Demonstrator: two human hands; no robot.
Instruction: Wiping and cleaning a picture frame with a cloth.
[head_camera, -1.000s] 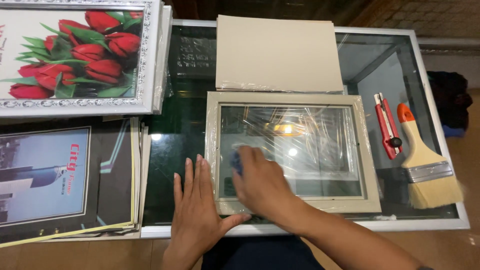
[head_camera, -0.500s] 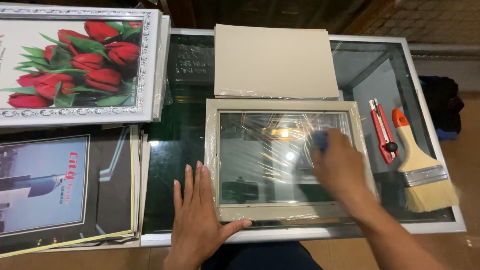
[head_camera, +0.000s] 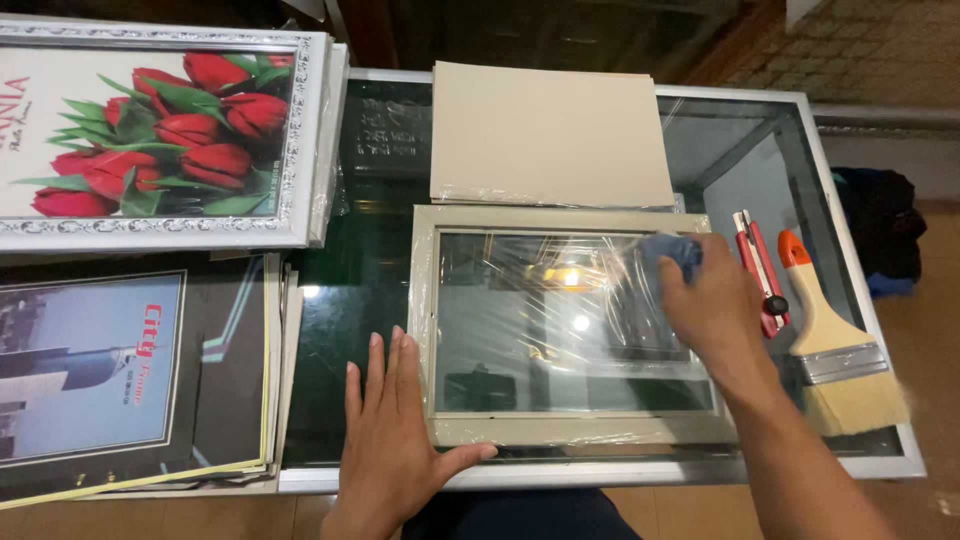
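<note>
On the glass table (head_camera: 380, 210) I see the grey picture frame (head_camera: 570, 430) lying flat, wrapped in film. My left hand (head_camera: 395, 440) lies open, pressing its near left corner. My right hand (head_camera: 715, 305) clutches a blue cloth (head_camera: 672, 250) at the frame's far right corner.

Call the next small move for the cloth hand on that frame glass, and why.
Probably sweep the blue cloth back leftward and lower across the glass. The right hand presses it at the upper right corner of the beige picture frame, with most of the pane left of it. The left hand lies flat at the lower left corner, steadying it.
</note>
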